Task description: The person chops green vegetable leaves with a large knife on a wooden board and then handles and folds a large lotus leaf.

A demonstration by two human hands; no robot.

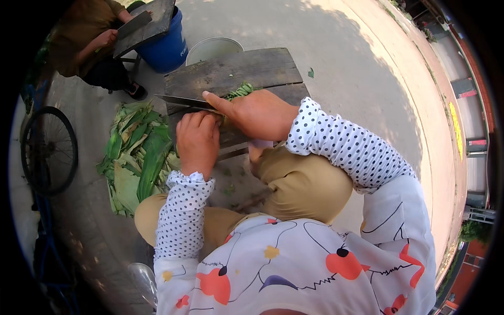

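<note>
My right hand (262, 114) is closed around the handle of a cleaver (184, 101), with its index finger stretched along the back of the blade. The blade points left across a dark wooden board (226, 68). Close below the blade, my left hand (197, 137) has its fingers curled and pressed together on a bunch of green leaves, mostly hidden under both hands. Cut green leaf strips (241, 90) lie on the board just beyond my right hand.
A pile of large green leaves (139, 152) lies on the ground left of the board. A pale bucket (214, 46) stands behind it. Beyond, a person's hands (107, 38) work with a knife (134, 25) on another board over a blue bucket (167, 46). A bicycle wheel (50, 152) is far left.
</note>
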